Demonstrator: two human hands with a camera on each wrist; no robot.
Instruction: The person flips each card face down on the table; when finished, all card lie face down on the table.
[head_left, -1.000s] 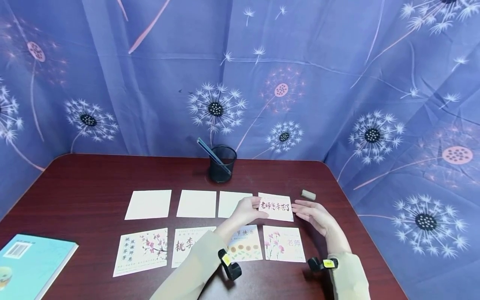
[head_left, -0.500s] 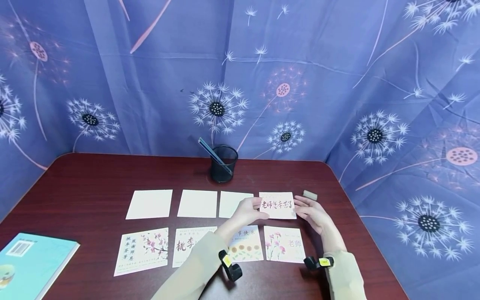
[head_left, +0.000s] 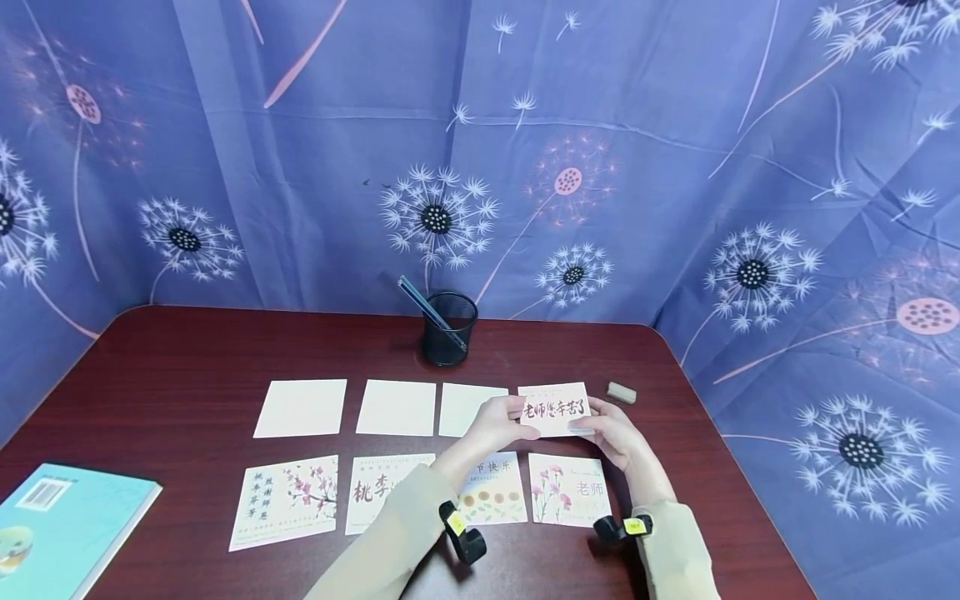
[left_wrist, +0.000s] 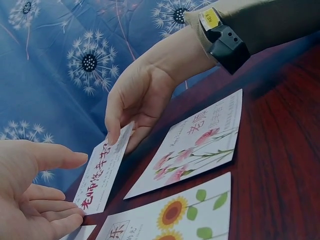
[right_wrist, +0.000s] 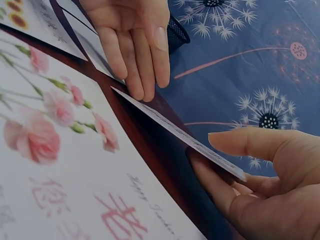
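Observation:
A white greeting card [head_left: 553,408] with dark red Chinese writing is tipped up off the table at the right end of the back row. My right hand [head_left: 619,430] pinches its right edge, thumb on the written face and fingers underneath, as the right wrist view shows. My left hand [head_left: 492,427] is at the card's left edge, its fingers extended and its thumb raised away from the card [left_wrist: 102,175] in the left wrist view. Directly in front lies a card with pink carnations [head_left: 570,490]. Beside that, a sunflower card [head_left: 491,492] is partly covered by my left forearm.
Three blank white cards, one a plain card [head_left: 300,408], continue the back row leftward. A plum-blossom card [head_left: 285,502] and a lettered card [head_left: 371,492] lie in front. Behind stands a black mesh pen cup [head_left: 447,333]. An eraser [head_left: 622,392] lies right; a turquoise book [head_left: 97,500] lies left.
My right hand has moved left from beside the card to grip its right edge. The card has been straightened and its near right part lifted. My left hand has stayed almost still.

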